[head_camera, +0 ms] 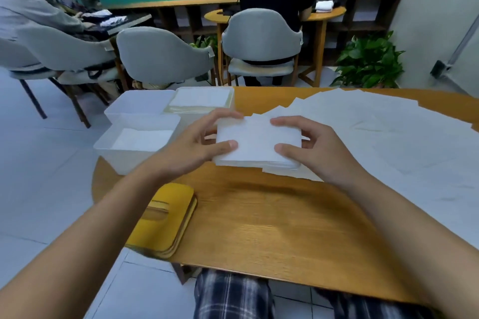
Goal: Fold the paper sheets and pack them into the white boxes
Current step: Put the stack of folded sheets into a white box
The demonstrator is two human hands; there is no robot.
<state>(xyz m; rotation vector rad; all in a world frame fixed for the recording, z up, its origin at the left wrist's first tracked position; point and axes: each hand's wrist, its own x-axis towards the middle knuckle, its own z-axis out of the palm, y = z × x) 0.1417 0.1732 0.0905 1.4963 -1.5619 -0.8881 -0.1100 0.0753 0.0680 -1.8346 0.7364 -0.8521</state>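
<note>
A white box (256,163) stands on the wooden table (272,228) in front of me, with a folded paper sheet (255,141) lying on its top. My left hand (199,145) holds the box's left end, thumb and fingertips on the paper. My right hand (308,147) holds the right end the same way. Loose paper sheets (388,132) spread over the table's right side. To the left stand three more white boxes: one (134,145) with folded paper inside, one (140,105) behind it, and one (204,101) filled with paper.
A stack of yellow lids (166,220) lies at the table's left front edge. Grey chairs (163,57), small tables and two seated people are behind. Potted plants (368,59) stand at the back right. My checked trousers (233,295) show under the table.
</note>
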